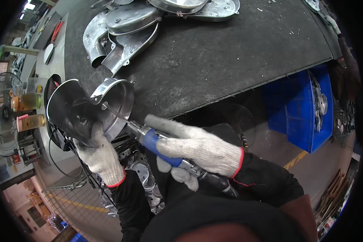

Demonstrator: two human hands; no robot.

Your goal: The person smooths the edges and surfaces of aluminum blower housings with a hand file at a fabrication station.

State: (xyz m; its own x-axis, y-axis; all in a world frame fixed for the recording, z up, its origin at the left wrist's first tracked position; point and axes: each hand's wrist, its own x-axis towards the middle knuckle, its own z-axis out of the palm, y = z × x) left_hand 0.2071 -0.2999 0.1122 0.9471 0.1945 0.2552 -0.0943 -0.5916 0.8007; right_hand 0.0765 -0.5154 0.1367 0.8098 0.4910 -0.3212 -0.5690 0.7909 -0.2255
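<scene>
My left hand (99, 157), in a white knit glove with a red cuff, grips the lower side of a curved silvery metal housing (123, 101) at the near left table edge. The housing has a wide scoop-shaped hollow on its left and a rounded rim on its right. My right hand (201, 149), gloved alike, wraps round a handheld grinder (153, 141) with a blue sleeve. The grinder's thin shaft reaches into the housing's opening, its small tip close to the inner rim; whether it touches I cannot tell.
Several similar metal housings (135, 20) lie piled on the dark table mat (213, 60). A blue crate (288, 113) with metal parts stands at right below the table. Drink bottles (30, 121) and a red-handled tool (56, 32) are at left. More castings (145, 173) sit beneath my hands.
</scene>
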